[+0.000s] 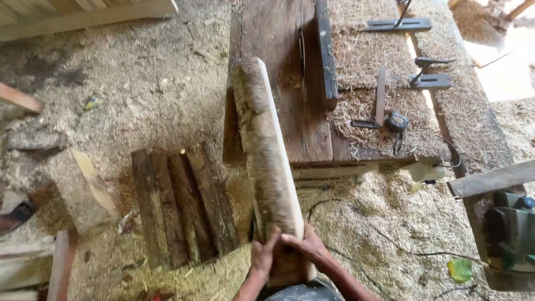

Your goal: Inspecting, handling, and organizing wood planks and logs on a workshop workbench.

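Observation:
A long rough wooden plank [266, 150] with a bark-covered face stands on edge, its far end resting on the dark wooden workbench [278, 44] and its near end coming toward me. My left hand [263, 252] grips the plank's near end from the left. My right hand [305, 248] wraps over the same end from the right, fingers across its top. Both hands touch each other on the plank.
A dark wooden pallet [181, 206] lies on the sawdust floor at left. On the bench sit a square [374, 108], a tape measure [397, 121] and clamps [426, 75]. A green power tool [512, 231] sits at right, with cables across the shavings. Loose timber [83, 187] lies at left.

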